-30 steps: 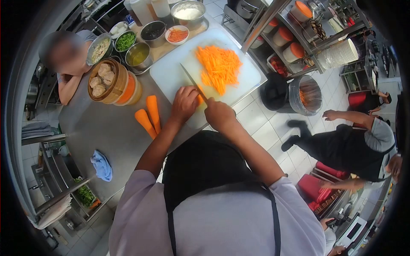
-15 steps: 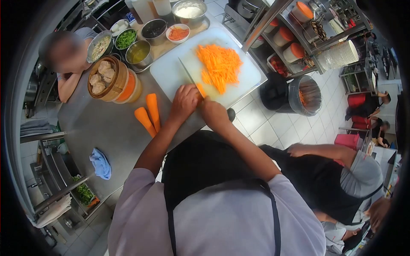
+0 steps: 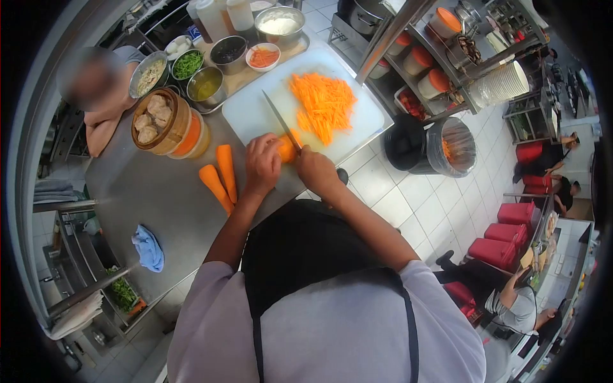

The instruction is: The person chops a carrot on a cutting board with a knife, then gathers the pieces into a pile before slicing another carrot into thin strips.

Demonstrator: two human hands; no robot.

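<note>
My right hand (image 3: 317, 171) is closed round the handle of a knife (image 3: 278, 116), whose long blade points away over the white cutting board (image 3: 246, 113). Against the blade's left side is a cut piece of carrot (image 3: 286, 150), partly covered by fingers. My left hand (image 3: 263, 163) grips that piece from the left with bent fingers, near the board's front edge. A heap of shredded carrot (image 3: 324, 105) lies on the board beyond the knife. Two whole peeled carrots (image 3: 226, 171) rest on the metal table, left of my left hand.
A bamboo steamer (image 3: 155, 120) with dumplings stands left of the board. Behind are bowls, including chopped greens (image 3: 188, 63) and white powder (image 3: 280, 24). A blue cloth (image 3: 149, 248) lies on the table. A person leans at the far left. A lined bin (image 3: 454, 145) stands right.
My left hand has shifted slightly left and more of the carrot piece shows. The knife blade has turned, showing its flat side. The co-worker close on my right has moved away.
</note>
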